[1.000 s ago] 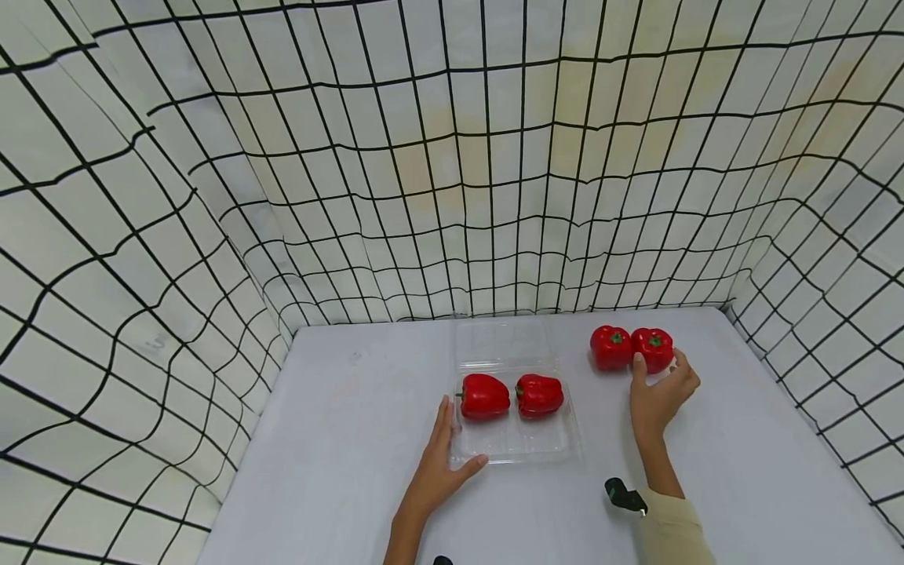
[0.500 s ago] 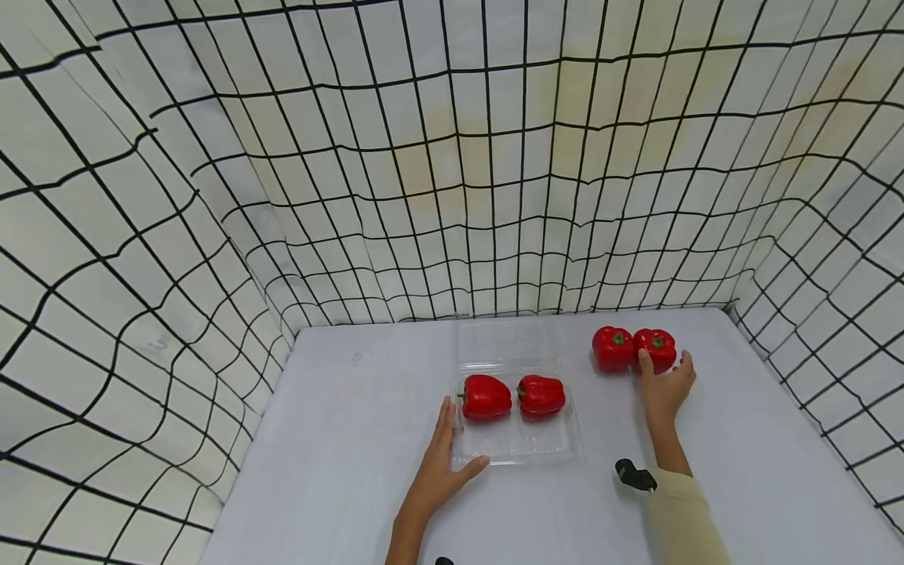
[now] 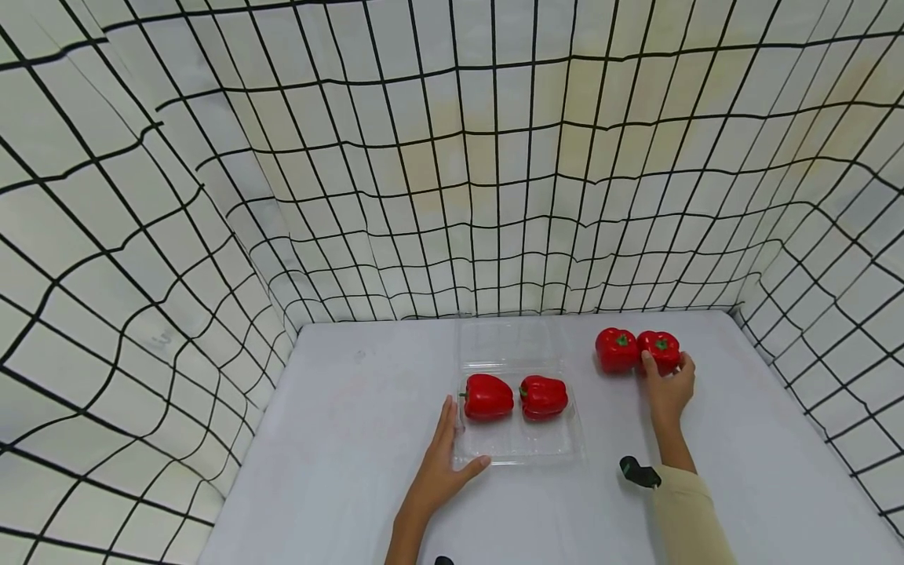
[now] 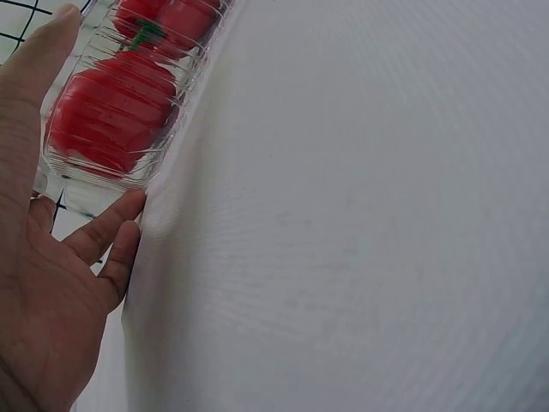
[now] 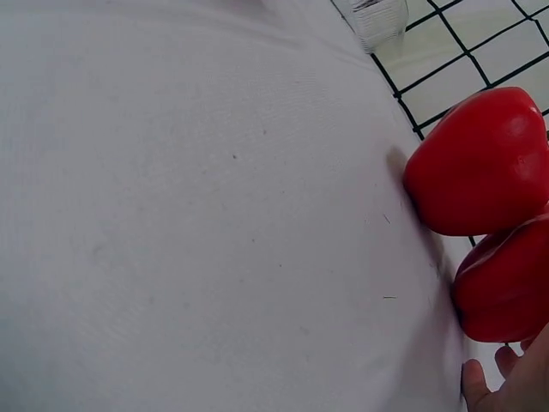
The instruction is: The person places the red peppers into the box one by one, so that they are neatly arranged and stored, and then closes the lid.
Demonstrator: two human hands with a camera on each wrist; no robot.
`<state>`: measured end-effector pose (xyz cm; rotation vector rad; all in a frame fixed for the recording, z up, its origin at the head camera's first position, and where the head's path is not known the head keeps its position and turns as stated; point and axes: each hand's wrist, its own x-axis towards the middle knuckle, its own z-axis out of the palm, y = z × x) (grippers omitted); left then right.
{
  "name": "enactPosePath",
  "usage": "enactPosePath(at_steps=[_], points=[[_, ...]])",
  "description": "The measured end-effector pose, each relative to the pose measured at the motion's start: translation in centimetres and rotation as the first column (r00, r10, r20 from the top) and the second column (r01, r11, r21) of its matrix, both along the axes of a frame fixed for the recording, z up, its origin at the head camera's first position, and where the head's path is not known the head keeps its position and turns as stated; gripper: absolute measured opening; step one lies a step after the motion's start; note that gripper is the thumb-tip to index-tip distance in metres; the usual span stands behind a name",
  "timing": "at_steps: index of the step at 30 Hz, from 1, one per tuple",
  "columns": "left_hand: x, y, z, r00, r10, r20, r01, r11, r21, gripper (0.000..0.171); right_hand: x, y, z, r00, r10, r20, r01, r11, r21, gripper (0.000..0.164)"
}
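Note:
In the head view, two red bell peppers stand stem-up at the back right: a left one (image 3: pixel 615 351) and a right one (image 3: pixel 660 348) side by side. My right hand (image 3: pixel 671 392) holds the right pepper, thumb at its front left and fingers at its right. A clear plastic clamshell container (image 3: pixel 523 449) lies with its lid (image 3: pixel 504 345) folded back. Inside it, a left bell pepper (image 3: pixel 489 398) and a right bell pepper (image 3: pixel 544 398) lie on their sides. My left hand (image 3: pixel 436 475) rests at its left front corner, fingers extended along the side, thumb spread.
Everything stands on a white-covered table (image 3: pixel 346 439). Black netting (image 3: pixel 424 251) over white sheeting encloses the back and both sides. A dark strap end (image 3: pixel 639 472) sticks out beside the right sleeve (image 3: pixel 688 510).
My right hand has shifted slightly and its fingers have closed in on the right pepper's side. My left hand stays by the container. The head view has moved a little.

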<state>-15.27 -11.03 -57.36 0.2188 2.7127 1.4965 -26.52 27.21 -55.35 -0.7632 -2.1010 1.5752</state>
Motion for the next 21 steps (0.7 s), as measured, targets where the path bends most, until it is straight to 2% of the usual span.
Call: enactPosePath(at_steps=[7, 12, 21], points=[[0.0, 0.1, -0.2, 1.0, -0.011, -0.001, 0.011, 1.0, 0.002, 0.104, 0.0, 0.3, -0.1, 1.0, -0.024, 0.008, 0.024, 1.0, -0.019, 0.079], [-0.1, 0.1, -0.3, 1.0, -0.012, 0.001, 0.012, 1.0, -0.002, 0.104, 0.3, 0.4, -0.3, 0.997, -0.083, 0.005, 0.083, 0.995, -0.052, 0.078], [-0.2, 0.0, -0.5, 1.0, -0.003, 0.0, 0.003, 1.0, 0.001, 0.105, 1.6, 0.0, 0.2, 0.984, -0.164, -0.063, 0.156, 0.981, -0.113, 0.077]])
